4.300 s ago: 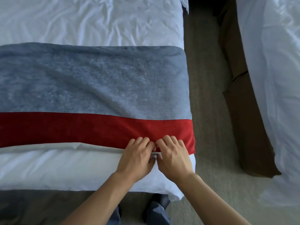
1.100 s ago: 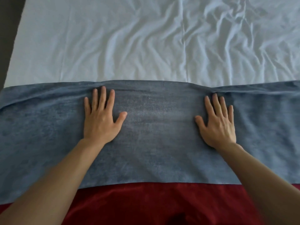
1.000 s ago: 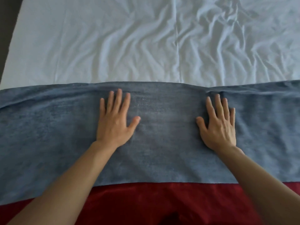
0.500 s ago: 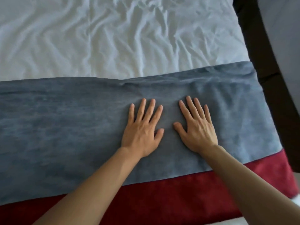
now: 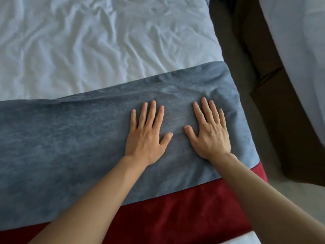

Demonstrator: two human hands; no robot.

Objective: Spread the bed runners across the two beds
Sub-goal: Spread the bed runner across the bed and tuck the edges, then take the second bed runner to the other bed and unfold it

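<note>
A bed runner (image 5: 61, 147), grey-blue with a dark red band (image 5: 175, 213) along its near side, lies across the foot of a bed with a wrinkled white sheet (image 5: 98, 41). My left hand (image 5: 146, 136) presses flat on the grey part, fingers straight and spread. My right hand (image 5: 209, 132) lies flat beside it, close to the runner's right end at the bed's edge. A few shallow folds show in the runner just beyond my fingers. A second bed with white bedding (image 5: 299, 41) stands at the far right, and no runner shows on it.
A narrow gap of carpeted floor (image 5: 235, 55) separates the two beds. The brown base (image 5: 288, 131) of the right bed runs along that gap. A strip of white bedding (image 5: 239, 240) shows below the red band at the bottom right.
Both hands have slid to the right along the grey runner, from its middle to near its right end. They stay flat and now lie closer together than a second ago.
</note>
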